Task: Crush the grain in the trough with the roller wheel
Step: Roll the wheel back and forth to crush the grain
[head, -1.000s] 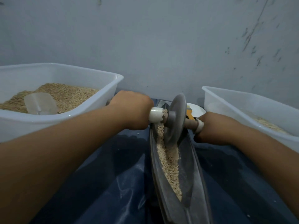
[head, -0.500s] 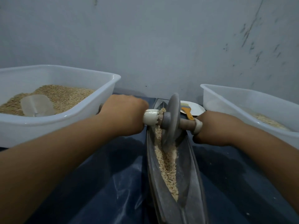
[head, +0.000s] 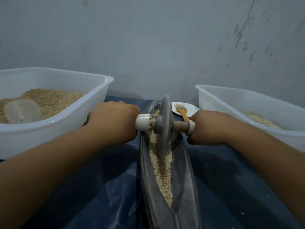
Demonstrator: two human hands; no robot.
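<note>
1. Grain [head: 162, 172] lies along the bottom of the trough [head: 184, 187] on the blue-covered surface [head: 231, 187].
2. Roller wheel [head: 164, 124] stands upright in it, toward the far end.
3. Left hand [head: 113, 123] and right hand [head: 208, 128] have their fingers wrapped round the axle handles.

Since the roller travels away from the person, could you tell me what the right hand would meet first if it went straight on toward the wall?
Probably the white plate holding the orange-handled brush, just beyond the right hand; depth is unclear.
</note>
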